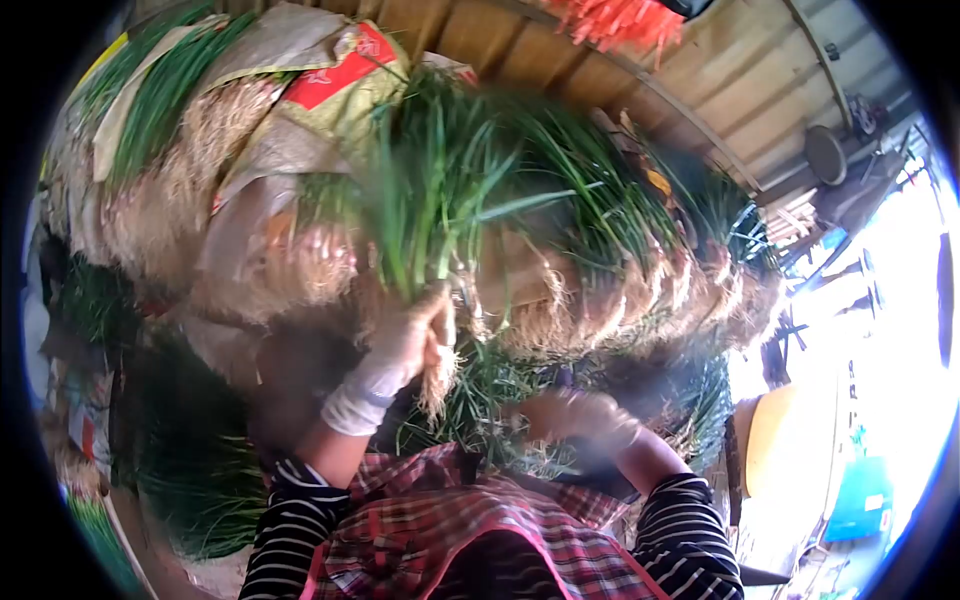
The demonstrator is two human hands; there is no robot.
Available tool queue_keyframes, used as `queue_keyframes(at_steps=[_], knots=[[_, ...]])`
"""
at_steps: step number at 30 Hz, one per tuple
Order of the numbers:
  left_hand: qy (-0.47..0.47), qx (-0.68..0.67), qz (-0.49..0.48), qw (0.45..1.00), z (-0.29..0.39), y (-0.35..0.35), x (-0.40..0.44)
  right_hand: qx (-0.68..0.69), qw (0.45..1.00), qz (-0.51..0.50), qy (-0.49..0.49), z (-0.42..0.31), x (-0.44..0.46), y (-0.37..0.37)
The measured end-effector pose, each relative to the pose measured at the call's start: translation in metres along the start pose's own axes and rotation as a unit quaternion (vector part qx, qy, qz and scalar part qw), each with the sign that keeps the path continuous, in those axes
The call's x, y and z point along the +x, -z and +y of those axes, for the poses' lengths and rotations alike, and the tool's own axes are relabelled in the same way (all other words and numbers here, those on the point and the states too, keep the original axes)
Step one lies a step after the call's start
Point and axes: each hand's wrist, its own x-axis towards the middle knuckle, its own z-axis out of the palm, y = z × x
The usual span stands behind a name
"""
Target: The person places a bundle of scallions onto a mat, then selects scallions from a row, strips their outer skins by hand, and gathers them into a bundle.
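My gloved left hand [405, 335] is closed round the base of a bunch of scallions [435, 190]. Its long green leaves point up, and pale stringy roots hang below the fist. Lower and to the right, my gloved right hand [585, 418] is smeared by motion over loose green trimmings [490, 390]; its fingers cannot be made out. Just beyond the held bunch, several rooted scallion bundles [625, 290] lie in a row, roots toward me.
Sacks [270, 150] and more rooted bundles [150, 210] are piled at the upper left. A heap of green leaves [190, 450] lies at the lower left. To the right stand a yellow container [770, 440] and a teal container [860, 500]. Red strands [625, 25] hang at the top.
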Motion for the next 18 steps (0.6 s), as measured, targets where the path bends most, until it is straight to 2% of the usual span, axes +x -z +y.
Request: queue_keyframes(at_steps=[2, 3, 4, 5, 6, 8, 9, 12, 13, 14, 15, 16, 17, 18], knots=[[-0.107, -0.075, -0.053, 0.99, 0.006, 0.001, 0.0, 0.13, 0.964, 0.21, -0.1, 0.012, -0.017, 0.058], [-0.143, -0.119, -0.084, 0.979, 0.011, 0.002, -0.002, 0.25, 0.896, 0.333, -0.157, 0.032, -0.021, 0.083], [-0.12, -0.143, -0.072, 0.98, 0.013, 0.0, -0.002, 0.361, 0.794, 0.443, -0.207, 0.052, -0.029, 0.101], [-0.076, -0.132, -0.079, 0.985, 0.008, 0.008, 0.005, 0.114, 0.794, 0.535, -0.263, 0.121, -0.009, 0.088], [-0.012, -0.116, -0.07, 0.991, 0.002, 0.009, 0.008, -0.142, 0.737, 0.587, -0.302, 0.188, 0.017, 0.067], [0.101, -0.116, -0.029, 0.988, -0.017, 0.008, 0.01, 0.09, 0.786, 0.566, -0.232, 0.215, 0.027, 0.054], [0.101, -0.128, -0.071, 0.984, -0.026, 0.008, 0.012, 0.158, 0.794, 0.55, -0.206, 0.186, 0.025, 0.05], [0.171, -0.07, -0.049, 0.982, -0.054, -0.001, 0.015, 0.185, 0.848, 0.491, -0.075, 0.065, 0.019, 0.027], [0.204, -0.067, -0.037, 0.976, -0.05, -0.006, 0.013, 0.187, 0.871, 0.455, -0.014, 0.035, 0.024, 0.015], [0.21, -0.028, -0.082, 0.974, -0.059, 0.007, 0.015, 0.229, 0.883, 0.408, 0.041, 0.005, 0.026, 0.004], [0.211, -0.011, -0.067, 0.975, -0.059, -0.001, 0.016, 0.248, 0.897, 0.361, 0.058, -0.008, 0.032, -0.009], [0.204, 0.009, -0.078, 0.976, -0.062, 0.006, 0.018, 0.236, 0.874, 0.404, 0.132, -0.014, 0.033, -0.008], [0.197, 0.028, -0.092, 0.976, -0.065, 0.011, 0.02, 0.255, 0.865, 0.397, 0.174, 0.006, 0.048, -0.016], [0.191, -0.036, -0.038, 0.98, -0.057, 0.001, 0.015, 0.265, 0.848, 0.44, 0.131, 0.0, 0.043, 0.004]])
